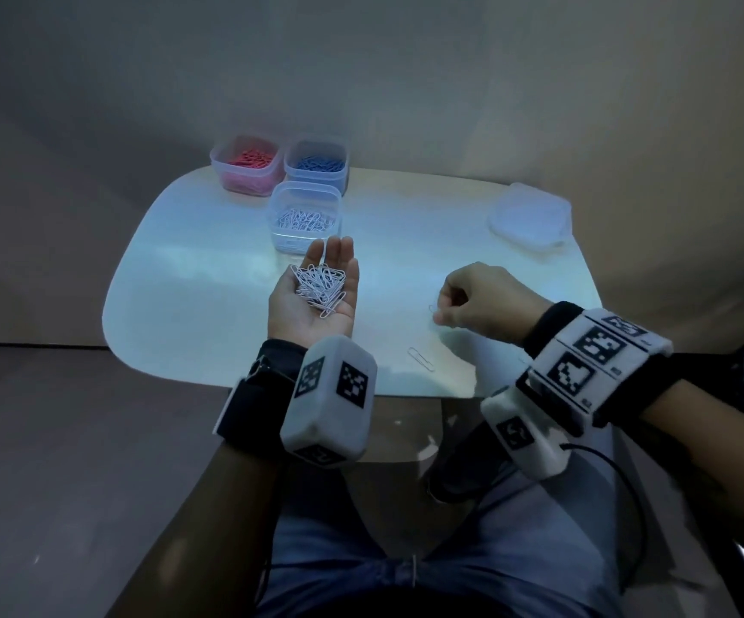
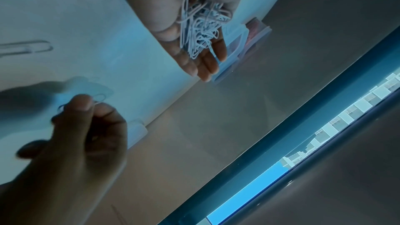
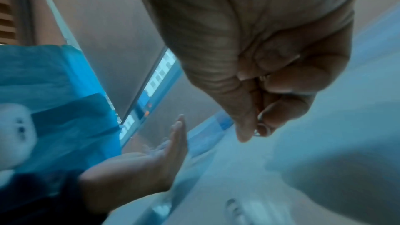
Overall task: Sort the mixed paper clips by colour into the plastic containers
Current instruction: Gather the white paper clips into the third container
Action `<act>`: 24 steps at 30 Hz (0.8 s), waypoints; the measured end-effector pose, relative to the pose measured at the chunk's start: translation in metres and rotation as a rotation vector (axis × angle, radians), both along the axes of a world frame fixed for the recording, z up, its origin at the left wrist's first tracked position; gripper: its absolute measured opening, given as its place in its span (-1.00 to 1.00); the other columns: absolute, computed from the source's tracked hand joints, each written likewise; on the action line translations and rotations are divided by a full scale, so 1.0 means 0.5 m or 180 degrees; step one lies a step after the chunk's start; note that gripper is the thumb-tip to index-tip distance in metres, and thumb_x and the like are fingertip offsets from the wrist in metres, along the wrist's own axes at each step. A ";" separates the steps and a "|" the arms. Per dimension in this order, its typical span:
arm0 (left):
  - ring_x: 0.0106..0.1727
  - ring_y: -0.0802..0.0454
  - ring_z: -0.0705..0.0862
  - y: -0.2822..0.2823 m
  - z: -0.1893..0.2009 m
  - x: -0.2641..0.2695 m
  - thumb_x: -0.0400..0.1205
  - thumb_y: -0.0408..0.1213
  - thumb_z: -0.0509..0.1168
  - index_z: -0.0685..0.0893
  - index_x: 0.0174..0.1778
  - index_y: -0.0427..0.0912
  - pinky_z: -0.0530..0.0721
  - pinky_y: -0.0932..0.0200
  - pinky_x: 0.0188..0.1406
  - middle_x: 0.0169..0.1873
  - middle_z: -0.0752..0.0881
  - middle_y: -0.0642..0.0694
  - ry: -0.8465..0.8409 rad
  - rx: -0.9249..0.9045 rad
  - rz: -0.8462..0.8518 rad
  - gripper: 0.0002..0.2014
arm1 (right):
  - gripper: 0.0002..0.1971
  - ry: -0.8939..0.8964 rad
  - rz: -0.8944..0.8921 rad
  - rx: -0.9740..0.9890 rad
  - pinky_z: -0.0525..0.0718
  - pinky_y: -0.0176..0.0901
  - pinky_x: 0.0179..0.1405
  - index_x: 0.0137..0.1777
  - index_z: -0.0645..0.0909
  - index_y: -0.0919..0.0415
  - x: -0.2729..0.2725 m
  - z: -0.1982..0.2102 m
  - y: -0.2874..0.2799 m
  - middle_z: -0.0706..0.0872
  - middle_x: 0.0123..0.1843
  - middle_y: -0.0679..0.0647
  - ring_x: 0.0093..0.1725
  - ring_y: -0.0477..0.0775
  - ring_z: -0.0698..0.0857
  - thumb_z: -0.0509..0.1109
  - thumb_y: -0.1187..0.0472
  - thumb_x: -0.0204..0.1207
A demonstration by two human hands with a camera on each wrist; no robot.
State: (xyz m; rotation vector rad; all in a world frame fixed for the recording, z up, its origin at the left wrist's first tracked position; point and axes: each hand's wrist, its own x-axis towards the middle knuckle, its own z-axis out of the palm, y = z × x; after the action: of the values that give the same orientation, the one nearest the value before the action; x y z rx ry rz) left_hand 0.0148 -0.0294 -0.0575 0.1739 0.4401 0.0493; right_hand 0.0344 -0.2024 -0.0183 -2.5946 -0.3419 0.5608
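The sorting looks nearly done: red [image 1: 247, 159], blue [image 1: 316, 163] and white [image 1: 305, 220] containers are stocked; the left hand [image 1: 312, 301], palm-up, cradles white clips [image 1: 320, 285]; the right hand [image 1: 481, 298] pinches a clip [image 1: 432, 310]; one clip [image 1: 420, 359] remains on the counter [image 1: 209, 269].

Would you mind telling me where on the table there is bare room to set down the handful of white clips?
The table is bare left of the left hand, and between the white-clip container and the stacked lids. The back left is crowded: red container and blue container. A loose clip lies near the front edge, below the right hand.
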 end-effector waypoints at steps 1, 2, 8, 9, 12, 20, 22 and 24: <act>-0.38 -0.12 0.79 0.000 -0.002 -0.002 0.76 -0.17 -0.11 0.61 -0.20 -0.29 0.76 0.09 -0.37 -0.38 0.77 -0.23 -0.0003 0.0002 0.0012 -0.55 | -0.90 -0.0058 0.0044 -0.0019 0.51 -0.25 -0.20 -0.10 0.63 0.30 -0.013 0.000 0.002 0.56 -0.29 -0.04 -0.15 -0.01 0.54 0.41 0.25 0.48; -0.38 -0.12 0.79 -0.001 -0.003 -0.004 0.76 -0.17 -0.12 0.61 -0.20 -0.29 0.76 0.09 -0.37 -0.37 0.77 -0.23 -0.0003 0.0002 0.0008 -0.55 | -0.86 -0.0083 0.0114 -0.0110 0.52 -0.21 -0.13 -0.05 0.64 0.30 -0.028 -0.006 0.007 0.58 -0.24 0.00 -0.12 0.02 0.56 0.44 0.23 0.46; -0.38 -0.10 0.79 -0.020 -0.005 -0.009 0.77 -0.15 -0.14 0.60 -0.18 -0.27 0.75 0.13 -0.38 -0.39 0.78 -0.22 0.0011 0.0074 -0.0062 -0.54 | -0.92 -0.0276 0.0046 -0.0345 0.50 -0.15 -0.16 -0.13 0.62 0.23 -0.067 -0.046 0.037 0.70 -0.06 0.16 0.01 0.24 0.65 0.35 0.23 0.52; -0.37 -0.10 0.80 -0.020 -0.005 -0.011 0.77 -0.15 -0.14 0.60 -0.18 -0.27 0.75 0.13 -0.37 -0.38 0.78 -0.22 -0.0001 0.0072 -0.0065 -0.54 | -0.92 -0.0224 0.0026 -0.0316 0.55 -0.12 -0.14 -0.16 0.62 0.23 -0.064 -0.046 0.037 0.71 -0.07 0.16 0.00 0.23 0.66 0.35 0.23 0.51; -0.35 -0.11 0.80 -0.025 -0.008 -0.023 0.77 -0.15 -0.14 0.61 -0.18 -0.28 0.76 0.12 -0.36 -0.37 0.78 -0.22 0.0002 0.0020 -0.0107 -0.53 | -0.91 -0.0002 0.0048 -0.0275 0.65 0.00 0.01 -0.16 0.63 0.28 -0.057 -0.048 0.037 0.74 -0.04 0.18 0.02 0.24 0.69 0.36 0.26 0.49; -0.37 -0.14 0.80 -0.025 -0.010 -0.033 0.75 -0.19 -0.12 0.60 -0.19 -0.29 0.76 0.07 -0.38 -0.36 0.78 -0.26 0.0020 -0.0159 0.0005 -0.57 | -0.71 0.0011 0.0054 -0.0296 0.49 -0.15 -0.22 -0.42 0.40 0.10 -0.060 -0.053 0.029 0.61 -0.23 0.04 -0.09 0.14 0.62 0.30 0.25 0.53; -0.38 -0.17 0.79 -0.020 -0.010 -0.034 0.74 -0.21 -0.11 0.60 -0.19 -0.30 0.75 0.04 -0.40 -0.36 0.77 -0.29 0.0014 -0.0236 0.0044 -0.58 | -0.72 0.0197 -0.0082 -0.0002 0.48 -0.24 -0.35 -0.40 0.40 0.10 -0.047 -0.041 0.018 0.54 -0.30 -0.01 -0.17 0.08 0.57 0.35 0.28 0.51; -0.38 -0.21 0.79 -0.014 -0.012 -0.038 0.75 -0.21 -0.11 0.60 -0.18 -0.31 0.75 0.00 -0.42 -0.34 0.77 -0.32 -0.0024 -0.0329 0.0081 -0.57 | -0.77 0.0432 -0.0379 0.0712 0.54 -0.30 -0.43 -0.32 0.45 0.12 -0.029 -0.011 0.012 0.53 -0.32 0.00 -0.28 0.00 0.56 0.42 0.31 0.48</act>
State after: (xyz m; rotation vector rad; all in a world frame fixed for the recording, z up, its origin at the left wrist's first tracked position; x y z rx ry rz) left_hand -0.0043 -0.0361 -0.0634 0.0666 0.4363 0.0520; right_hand 0.0197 -0.1962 -0.0240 -2.3307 -0.1918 0.6156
